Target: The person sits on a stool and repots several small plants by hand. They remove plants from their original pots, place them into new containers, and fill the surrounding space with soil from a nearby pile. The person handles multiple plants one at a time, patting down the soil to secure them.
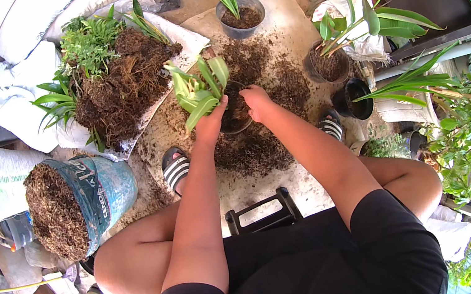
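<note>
A leafy plant with broad green and yellowish leaves (196, 94) leans to the left over a dark pot (237, 126) of soil on the ground between my feet. My left hand (213, 120) is closed around the base of this plant at the pot's left side. At the right side of the same pot, my right hand (257, 104) has its fingers curled inward over the soil. Whatever lies between those fingers is hidden. Loose dark soil (255, 151) is scattered on the pale sheet around the pot.
A blue bucket (106, 192) full of brown potting mix stands at left. Uprooted plants with a root mass (124, 85) lie on white sacking behind it. Potted plants stand at the far side (242, 25) and right (329, 64), near a black pot (353, 100). A black stool (262, 211) is beneath me.
</note>
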`<state>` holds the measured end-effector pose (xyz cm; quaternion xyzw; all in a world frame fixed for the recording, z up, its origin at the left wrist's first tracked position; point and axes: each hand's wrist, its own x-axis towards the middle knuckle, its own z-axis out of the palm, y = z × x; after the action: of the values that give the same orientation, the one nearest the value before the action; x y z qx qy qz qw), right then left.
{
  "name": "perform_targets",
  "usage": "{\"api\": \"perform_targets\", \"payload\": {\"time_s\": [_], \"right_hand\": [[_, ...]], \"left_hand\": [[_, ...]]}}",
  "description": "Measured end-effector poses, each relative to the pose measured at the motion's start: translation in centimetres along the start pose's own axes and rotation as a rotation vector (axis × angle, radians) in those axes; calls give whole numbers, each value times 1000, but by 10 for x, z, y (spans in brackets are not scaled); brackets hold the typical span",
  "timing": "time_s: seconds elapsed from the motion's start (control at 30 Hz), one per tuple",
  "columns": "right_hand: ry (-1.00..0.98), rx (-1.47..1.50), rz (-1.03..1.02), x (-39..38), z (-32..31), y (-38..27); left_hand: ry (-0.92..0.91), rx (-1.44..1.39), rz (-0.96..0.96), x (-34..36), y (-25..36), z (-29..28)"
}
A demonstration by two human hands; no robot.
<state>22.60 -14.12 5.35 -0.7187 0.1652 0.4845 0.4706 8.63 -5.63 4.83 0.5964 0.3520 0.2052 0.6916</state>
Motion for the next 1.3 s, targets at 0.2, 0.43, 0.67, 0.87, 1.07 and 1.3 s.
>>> {"api": "perform_targets", "payload": {"time_s": [0.2,0.43,0.67,0.87,1.07,1.3], "right_hand": [[27,-285,-140,8,-4,5],[24,-639,-406,16,-17,19],[-103,-852,-418,12,-17,0],[-58,-878,-518,38,-22,10],[-188,-761,-608,40,-19,-4],[-800,-744,-925,90,-1,-40]], "left_hand": [[5,-75,24,-1,4,6],[-21,-55,0,-3,14,4],[-118,55,-159,-14,45,3],[-142,26,-78,-4,36,3],[-101,26,-37,-2,25,2],[31,492,323,-37,-6,26]]}}
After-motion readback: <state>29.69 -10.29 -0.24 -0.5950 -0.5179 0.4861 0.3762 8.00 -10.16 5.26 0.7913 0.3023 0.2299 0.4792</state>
